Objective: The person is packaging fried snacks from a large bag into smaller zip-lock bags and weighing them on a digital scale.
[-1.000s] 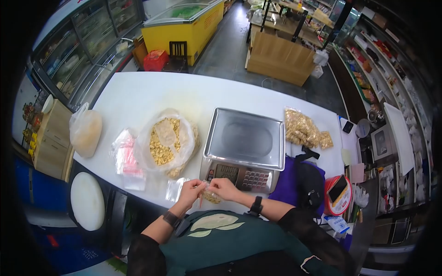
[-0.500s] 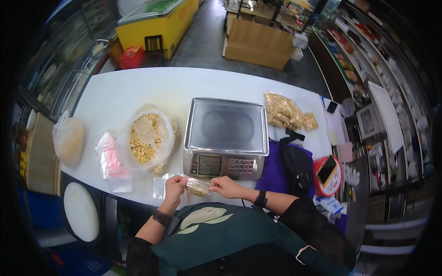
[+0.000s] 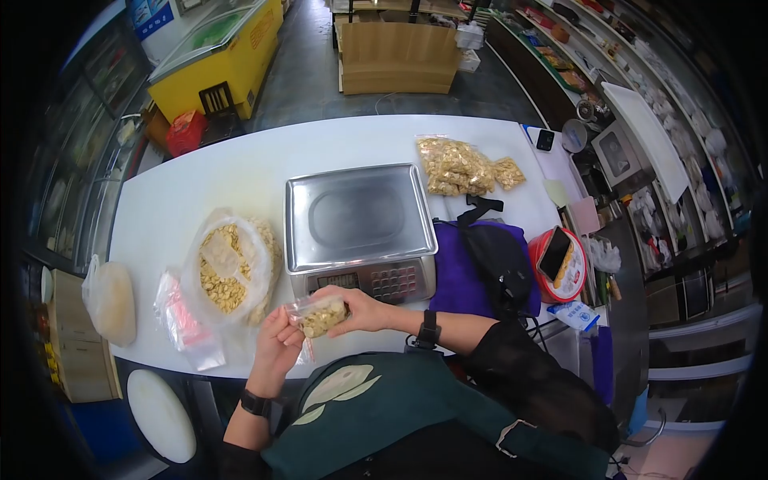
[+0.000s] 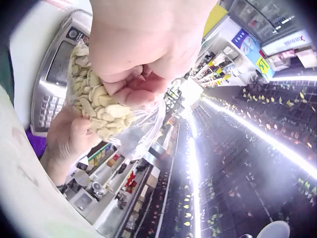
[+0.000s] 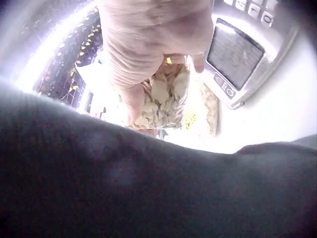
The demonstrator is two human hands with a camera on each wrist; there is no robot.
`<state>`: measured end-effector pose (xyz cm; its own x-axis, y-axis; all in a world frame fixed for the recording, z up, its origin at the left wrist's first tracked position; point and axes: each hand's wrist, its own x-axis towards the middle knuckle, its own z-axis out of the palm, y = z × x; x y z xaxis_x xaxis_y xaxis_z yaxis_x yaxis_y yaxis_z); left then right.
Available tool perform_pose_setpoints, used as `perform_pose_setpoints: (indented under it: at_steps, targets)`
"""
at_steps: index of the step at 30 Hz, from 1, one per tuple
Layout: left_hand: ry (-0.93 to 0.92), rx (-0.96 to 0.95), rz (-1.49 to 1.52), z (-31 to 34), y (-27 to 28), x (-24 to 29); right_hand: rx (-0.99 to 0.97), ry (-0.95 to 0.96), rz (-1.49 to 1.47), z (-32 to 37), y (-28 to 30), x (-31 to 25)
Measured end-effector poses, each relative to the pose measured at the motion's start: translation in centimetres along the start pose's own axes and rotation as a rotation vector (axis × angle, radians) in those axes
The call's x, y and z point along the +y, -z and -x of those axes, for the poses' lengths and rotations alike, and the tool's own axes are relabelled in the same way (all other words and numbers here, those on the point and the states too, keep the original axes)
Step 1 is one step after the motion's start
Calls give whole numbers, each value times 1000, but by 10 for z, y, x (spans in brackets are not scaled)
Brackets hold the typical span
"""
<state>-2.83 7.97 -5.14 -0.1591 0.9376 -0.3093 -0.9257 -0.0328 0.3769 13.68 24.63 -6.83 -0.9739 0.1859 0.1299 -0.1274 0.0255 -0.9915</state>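
On the head camera I see the left hand (image 3: 280, 340) and the right hand (image 3: 358, 308) close together, both holding one small bag (image 3: 320, 314) of pale nuts. The small bag is up in the air over the near edge of the white table (image 3: 240, 172), just in front of the scale (image 3: 360, 216). The numbers on the scale are too small for me to read. A big open bag (image 3: 226, 264) of the same nuts lies left of the scale.

On the left wrist camera the left hand (image 4: 143, 39) fills the top of my screen. Its fingers curl onto the small bag (image 4: 99, 106), and the right hand (image 4: 69, 139) grips it from below. Only the keys of the scale (image 4: 52, 74) show. The shop behind is glare and blur.

On the right wrist camera a dark sleeve (image 5: 148, 188) covers the whole lower half. Above it, the right hand (image 5: 148, 34) pinches the small bag (image 5: 163, 96) from the top. I can't see the left hand here. One corner of the scale (image 5: 242, 49) peeks in, its screen blank to me.
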Motion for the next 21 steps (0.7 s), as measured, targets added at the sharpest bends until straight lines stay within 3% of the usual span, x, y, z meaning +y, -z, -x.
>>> perform_pose_setpoints:
  at_steps: [2, 4, 5, 7, 9, 11, 13, 16, 18, 20, 21]
  targets:
    - [3, -56, 116, -4, -13, -4, 3, -19, -100, 1, 6, -10]
    - [-182, 149, -131, -2, -43, -8, 138, -187, -280, 6, 19, -21]
    - [-177, 139, -128, -1, -49, -6, 213, -242, -379, 10, 32, -27]
    - [-102, 252, -320, 7, -49, -6, 473, -139, -430, 14, 68, -43]
    - [-53, 232, -339, 16, -25, -8, 838, -162, -436, 20, 122, -51]
    - [1, 214, -365, 25, -6, -12, 1040, 3, -311, 29, 184, -58]
    - [35, 315, -371, 34, 6, -18, 1057, 50, -152, 53, 241, -58]
    - [38, 362, -353, 39, 13, -23, 1142, -76, 5, 71, 298, -53]
    - [43, 373, -337, 41, 17, -25, 1300, -454, 126, 78, 321, -47]
    - [30, 378, -317, 36, 15, -24, 1267, -475, 95, 87, 344, -44]
    - [27, 395, -327, 37, 11, -23, 1228, -393, 27, 92, 356, -41]
